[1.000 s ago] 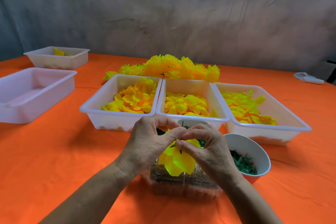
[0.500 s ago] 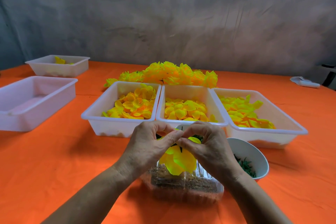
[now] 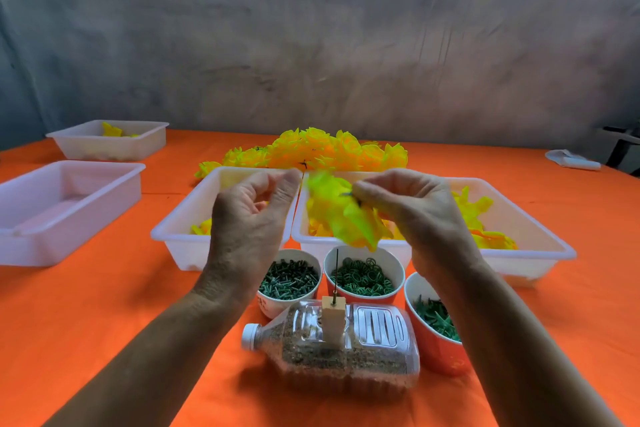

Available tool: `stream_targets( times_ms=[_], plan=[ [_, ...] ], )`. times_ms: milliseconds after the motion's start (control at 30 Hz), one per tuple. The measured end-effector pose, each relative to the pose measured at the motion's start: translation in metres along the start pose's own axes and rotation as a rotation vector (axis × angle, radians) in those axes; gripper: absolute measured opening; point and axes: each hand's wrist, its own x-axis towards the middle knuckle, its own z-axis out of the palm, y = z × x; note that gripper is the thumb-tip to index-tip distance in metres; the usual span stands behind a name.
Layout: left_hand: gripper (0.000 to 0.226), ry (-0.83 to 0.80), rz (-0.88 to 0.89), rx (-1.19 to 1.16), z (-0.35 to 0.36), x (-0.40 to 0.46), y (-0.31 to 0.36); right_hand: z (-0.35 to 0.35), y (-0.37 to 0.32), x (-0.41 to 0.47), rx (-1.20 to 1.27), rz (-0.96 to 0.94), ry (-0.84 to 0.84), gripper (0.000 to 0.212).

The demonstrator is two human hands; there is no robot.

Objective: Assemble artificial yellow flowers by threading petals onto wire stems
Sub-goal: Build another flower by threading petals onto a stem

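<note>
Both hands are raised above the orange counter (image 3: pixel 86 305); the right hand (image 3: pixel 412 215) pinches a blurred cluster of yellow petals (image 3: pixel 341 215) between thumb and fingertips, a dark bit of stem showing at the pinch; the petals hang down and to the left of that hand, in the gap between the two hands; the left hand (image 3: pixel 249 218) is just beside the petals, not touching them, its fingers loosely curled with thumb and forefinger apart and nothing in its hold. Below the petals a thin wire (image 3: pixel 336 276) stands upright, bare, from a small wooden block (image 3: pixel 333 321) fixed on a clear plastic bottle (image 3: pixel 346 347) lying on its side, part filled with sandy grit; three cups (image 3: pixel 289 279) of green parts sit behind and beside the bottle. Behind the hands three white trays (image 3: pixel 180 232) of loose yellow petals stand side by side; a heap of finished yellow flowers (image 3: pixel 311 149) lies beyond them; two more white trays (image 3: pixel 69 198) sit at the far left, the farther one holding a few yellow pieces.
</note>
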Motion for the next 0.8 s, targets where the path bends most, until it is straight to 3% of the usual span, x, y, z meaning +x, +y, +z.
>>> stream_targets(
  times_ms=[100, 167, 200, 300, 367, 433, 600, 800],
  plan=[
    [0.015, 0.046, -0.044, -0.031, 0.004, 0.006, -0.002, -0.008, 0.008, 0.01, 0.31, 0.235, 0.126, 0.009],
    [0.005, -0.019, -0.115, -0.005, 0.012, 0.007, -0.003, -0.008, 0.019, 0.014, 0.553, 0.393, 0.174, 0.008],
    [0.01, -0.065, -0.18, 0.006, 0.017, 0.006, -0.004, -0.006, 0.024, 0.014, 0.649, 0.465, 0.183, 0.011],
    [0.07, -0.21, -0.446, -0.024, 0.03, 0.009, -0.004, 0.002, 0.037, 0.013, 0.842, 0.578, 0.174, 0.023],
    [0.09, -0.295, -0.564, -0.061, 0.037, 0.012, -0.001, 0.004, 0.044, 0.013, 0.914, 0.597, 0.162, 0.023],
    [0.08, -0.322, -0.614, -0.118, 0.042, 0.015, -0.001, 0.006, 0.05, 0.013, 0.96, 0.606, 0.145, 0.022],
    [0.025, -0.22, -0.593, -0.209, 0.047, 0.024, -0.012, 0.004, 0.061, 0.012, 0.939, 0.621, 0.097, 0.032],
    [0.032, -0.267, -0.536, -0.175, 0.038, 0.031, -0.015, -0.008, 0.073, 0.012, 0.895, 0.561, -0.034, 0.029]
  ],
)
